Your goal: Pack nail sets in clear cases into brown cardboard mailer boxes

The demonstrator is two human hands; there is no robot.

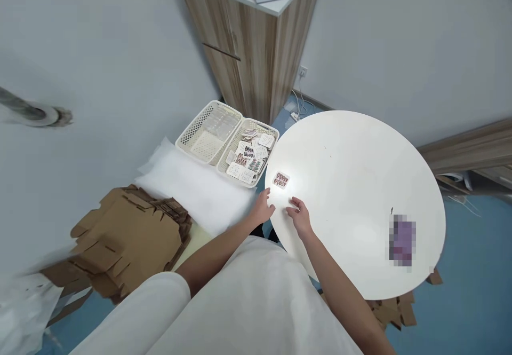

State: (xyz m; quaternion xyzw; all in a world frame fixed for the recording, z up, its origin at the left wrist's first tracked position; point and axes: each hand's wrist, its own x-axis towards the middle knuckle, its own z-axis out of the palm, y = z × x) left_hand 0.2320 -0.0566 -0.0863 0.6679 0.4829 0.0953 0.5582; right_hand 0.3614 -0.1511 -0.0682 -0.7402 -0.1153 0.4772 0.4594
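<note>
On the left part of the round white table (356, 173) lies a small card of press-on nails (281, 180), reddish-brown nails set in two rows. Just below it, at the table's edge, is my left hand (263, 208), its fingers apart and holding nothing. My right hand (300, 217) hovers to the right with thumb and fingers spread, also holding nothing. Neither hand touches the card. Beyond my left hand stands a white basket (225, 172) with a pile of similar nail cards (250, 155), some showing their printed white side.
A second white basket (188, 140) with clear plastic pieces stands to the left. White foam sheets (200, 195) and flattened cardboard boxes (132, 237) lie near it. A blurred purple item (403, 240) rests on the table's right. Behind is a wooden cabinet (248, 50).
</note>
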